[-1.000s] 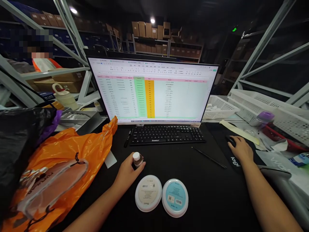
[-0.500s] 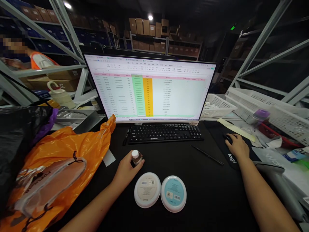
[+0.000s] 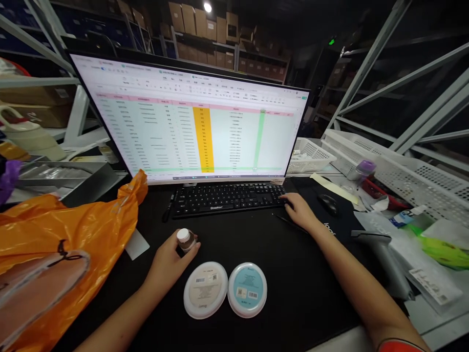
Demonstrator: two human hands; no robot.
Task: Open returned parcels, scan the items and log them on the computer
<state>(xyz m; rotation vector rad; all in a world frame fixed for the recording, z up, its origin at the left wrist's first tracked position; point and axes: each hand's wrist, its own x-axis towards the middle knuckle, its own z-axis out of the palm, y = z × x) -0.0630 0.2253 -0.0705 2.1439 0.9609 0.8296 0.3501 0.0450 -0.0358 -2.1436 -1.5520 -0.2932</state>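
Note:
My left hand (image 3: 172,256) is wrapped round a small brown bottle (image 3: 187,239) with a white cap, low over the black desk mat. My right hand (image 3: 298,210) holds nothing and has its fingers apart at the number pad of the black keyboard (image 3: 223,199). In front of me two round tubs lie side by side, label up: one with a beige label (image 3: 205,289) and one with a blue label (image 3: 248,289). Behind the keyboard, the monitor (image 3: 176,122) shows a spreadsheet with an orange column and green highlighting.
An orange plastic bag (image 3: 73,244) fills the left side. To the right are a mouse (image 3: 329,204), a dark pen (image 3: 289,222) partly under my arm, and a grey handheld scanner (image 3: 384,264). White perforated baskets (image 3: 414,176) stand at the back right.
My right hand has left the mouse and moved left to the number pad. The spreadsheet's green column highlight has shifted right. My view has turned right; the left hand keeps the bottle.

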